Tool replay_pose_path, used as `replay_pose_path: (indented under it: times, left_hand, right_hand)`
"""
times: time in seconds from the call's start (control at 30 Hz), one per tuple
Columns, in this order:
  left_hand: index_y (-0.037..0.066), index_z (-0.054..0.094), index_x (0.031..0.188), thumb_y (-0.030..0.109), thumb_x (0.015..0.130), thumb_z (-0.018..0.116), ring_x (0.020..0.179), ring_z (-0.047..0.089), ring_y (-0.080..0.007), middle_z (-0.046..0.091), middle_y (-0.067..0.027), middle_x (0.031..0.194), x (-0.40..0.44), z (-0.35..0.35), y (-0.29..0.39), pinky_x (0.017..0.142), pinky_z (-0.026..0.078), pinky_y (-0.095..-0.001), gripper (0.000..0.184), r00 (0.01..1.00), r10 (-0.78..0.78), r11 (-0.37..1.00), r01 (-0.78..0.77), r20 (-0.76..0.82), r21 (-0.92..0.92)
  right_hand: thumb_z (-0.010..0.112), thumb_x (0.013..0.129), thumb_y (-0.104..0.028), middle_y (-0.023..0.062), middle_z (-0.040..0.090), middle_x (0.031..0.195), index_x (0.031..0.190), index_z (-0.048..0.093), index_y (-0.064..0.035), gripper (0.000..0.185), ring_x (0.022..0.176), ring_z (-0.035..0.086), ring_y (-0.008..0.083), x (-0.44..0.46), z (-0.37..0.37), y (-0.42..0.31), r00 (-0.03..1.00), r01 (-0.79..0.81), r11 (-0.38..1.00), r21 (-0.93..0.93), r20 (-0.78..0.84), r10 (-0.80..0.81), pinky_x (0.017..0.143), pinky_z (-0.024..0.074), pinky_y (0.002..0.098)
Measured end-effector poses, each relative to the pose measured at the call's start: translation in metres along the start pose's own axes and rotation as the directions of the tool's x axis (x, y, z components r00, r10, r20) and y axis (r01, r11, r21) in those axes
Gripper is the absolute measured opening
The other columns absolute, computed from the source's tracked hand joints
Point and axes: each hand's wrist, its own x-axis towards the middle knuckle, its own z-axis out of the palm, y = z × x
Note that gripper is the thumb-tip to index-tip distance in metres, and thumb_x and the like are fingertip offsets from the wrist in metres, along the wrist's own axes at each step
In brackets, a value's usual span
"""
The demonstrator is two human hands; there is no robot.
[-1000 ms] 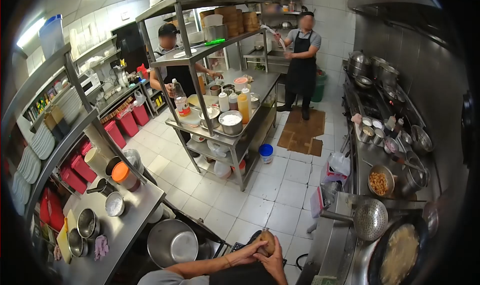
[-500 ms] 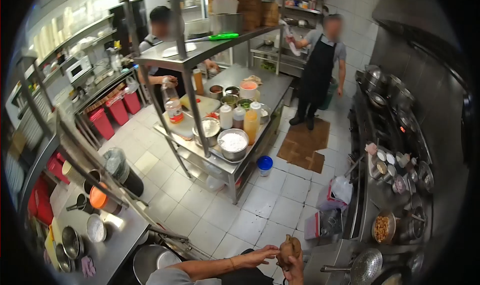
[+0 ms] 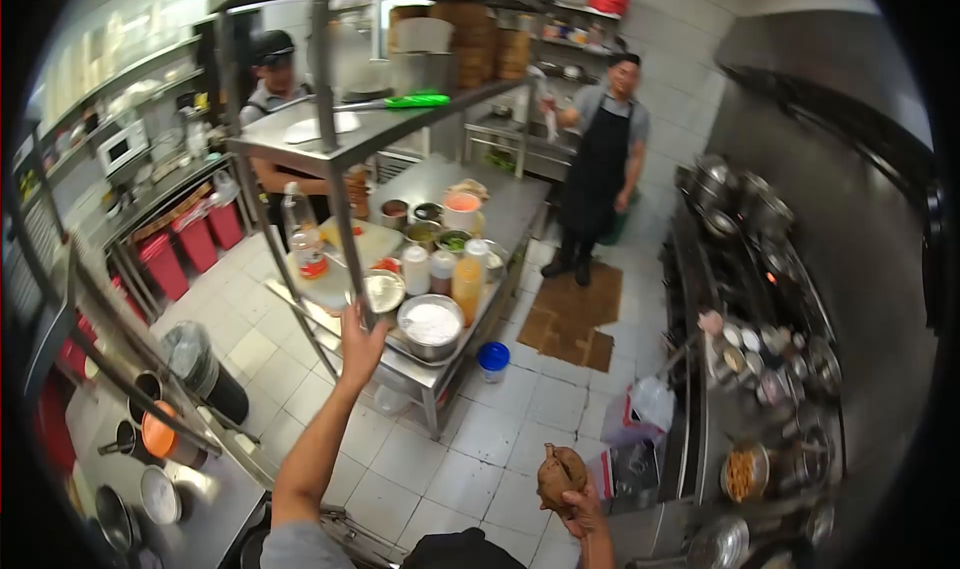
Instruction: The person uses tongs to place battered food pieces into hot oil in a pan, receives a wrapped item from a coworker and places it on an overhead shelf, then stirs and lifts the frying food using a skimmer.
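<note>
My right hand point(image 3: 578, 509) grips a brown, rounded, lumpy object point(image 3: 562, 477) low in the view, above the floor; its exact kind is not clear. My left arm stretches forward. At its end my left hand point(image 3: 362, 347) has its fingers apart, in line with the foot of a metal shelf post point(image 3: 325, 79) and the front edge of the steel prep table point(image 3: 405, 354); contact cannot be told. Closest to that hand are a steel bowl of white powder point(image 3: 432, 324) and a smaller container of pale contents point(image 3: 384, 291). Squeeze bottles point(image 3: 415, 269) stand just behind.
One person in a dark apron point(image 3: 600, 159) stands beyond the table on the right; another person point(image 3: 275, 89) works behind the shelf. A blue tub point(image 3: 493, 361) sits on the tiled floor. Stoves and pots point(image 3: 715, 179) line the right side. A bin point(image 3: 205, 369) stands left.
My left hand has left the brown object and reached forward and left to the prep table's edge. My right hand keeps the object. The view has shifted a little.
</note>
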Motion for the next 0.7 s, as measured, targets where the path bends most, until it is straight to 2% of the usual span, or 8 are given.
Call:
replay_pose_path:
  times: [0.1,0.17,0.23,0.27,0.43,0.5,0.6,0.7]
  left_hand:
    - [-0.006,0.035,0.131,0.012,0.075,0.07,0.11,0.049,-0.0356,0.048,-0.0225,0.118,0.093,0.002,0.068,0.098,0.038,-0.0393,0.068,0.888,0.371,0.864,-0.224,-0.27,0.451]
    - [-0.002,0.04,0.124,0.015,0.076,0.069,0.096,0.056,-0.0352,0.056,-0.0218,0.105,0.135,0.011,0.078,0.086,0.045,-0.04,0.059,0.884,0.364,0.93,-0.325,-0.294,0.173]
    - [0.003,0.044,0.113,0.017,0.078,0.066,0.076,0.061,-0.0363,0.062,-0.0185,0.082,0.152,0.018,0.065,0.069,0.047,-0.0439,0.043,0.955,0.006,0.993,0.029,-0.296,0.113]
    - [0.006,0.044,0.103,0.015,0.08,0.061,0.062,0.059,-0.0406,0.06,-0.0169,0.066,0.158,0.024,0.047,0.059,0.045,-0.0495,0.03,0.89,0.224,0.971,-0.171,-0.397,0.165]
    - [0.003,0.045,0.097,0.01,0.083,0.058,0.067,0.061,-0.0399,0.06,-0.0193,0.072,0.152,0.021,0.046,0.059,0.046,-0.046,0.021,0.931,0.095,0.985,-0.035,-0.353,0.171]
    - [0.004,0.045,0.098,0.011,0.082,0.059,0.07,0.062,-0.0407,0.061,-0.0205,0.072,0.155,0.021,0.044,0.06,0.047,-0.0472,0.022,0.919,0.168,0.975,-0.1,-0.358,0.2]
    - [0.004,0.045,0.101,0.012,0.082,0.059,0.07,0.061,-0.0422,0.061,-0.0223,0.072,0.153,0.023,0.044,0.06,0.047,-0.049,0.025,0.916,0.16,0.976,-0.093,-0.367,0.196]
    - [0.003,0.045,0.105,0.01,0.081,0.059,0.07,0.061,-0.0439,0.061,-0.0234,0.073,0.155,0.024,0.04,0.06,0.047,-0.0495,0.028,0.91,0.175,0.968,-0.09,-0.377,0.232]
  right_hand:
    - [0.077,0.064,-0.006,0.016,0.046,0.126,0.137,0.029,-0.0047,0.088,0.108,0.057,0.0315,0.046,0.026,-0.034,0.998,0.037,0.996,-0.084,0.057,-0.033,0.069,0.0604,0.0434]
    - [0.078,0.063,-0.006,0.0139,0.045,0.129,0.137,0.03,-0.0035,0.088,0.114,0.053,0.0301,0.073,0.065,-0.063,0.983,0.167,0.955,-0.247,0.121,-0.141,0.08,0.057,0.0426]
    - [0.079,0.063,-0.005,0.013,0.044,0.132,0.138,0.03,-0.0032,0.089,0.12,0.048,0.0284,0.11,0.093,-0.088,0.954,0.262,0.916,-0.305,0.224,-0.198,0.094,0.0491,0.0407]
    - [0.08,0.062,-0.006,0.0125,0.045,0.132,0.14,0.029,-0.0034,0.093,0.123,0.046,0.0273,0.121,0.126,-0.104,0.948,0.275,0.918,-0.287,0.24,-0.208,0.103,0.0407,0.0389]
    - [0.084,0.063,-0.013,0.0124,0.043,0.133,0.141,0.03,-0.0048,0.095,0.125,0.044,0.0247,0.21,0.25,-0.153,0.772,0.612,0.675,-0.413,0.5,-0.393,0.106,0.0366,0.0373]
    - [0.082,0.065,-0.013,0.0123,0.045,0.132,0.141,0.03,-0.0047,0.092,0.124,0.045,0.0251,0.242,0.301,-0.165,0.741,0.629,0.694,-0.351,0.541,-0.398,0.107,0.0359,0.0375]
    - [0.075,0.07,-0.003,0.0119,0.047,0.13,0.139,0.034,-0.005,0.08,0.117,0.051,0.0227,0.303,0.37,-0.171,0.733,0.6,0.768,-0.225,0.54,-0.414,0.092,0.0491,0.0342]
    - [0.076,0.064,-0.019,0.0128,0.058,0.117,0.134,0.042,-0.0037,0.08,0.106,0.058,0.0231,0.361,0.433,-0.185,0.611,0.791,0.415,-0.45,0.619,-0.493,0.086,0.0501,0.0336]
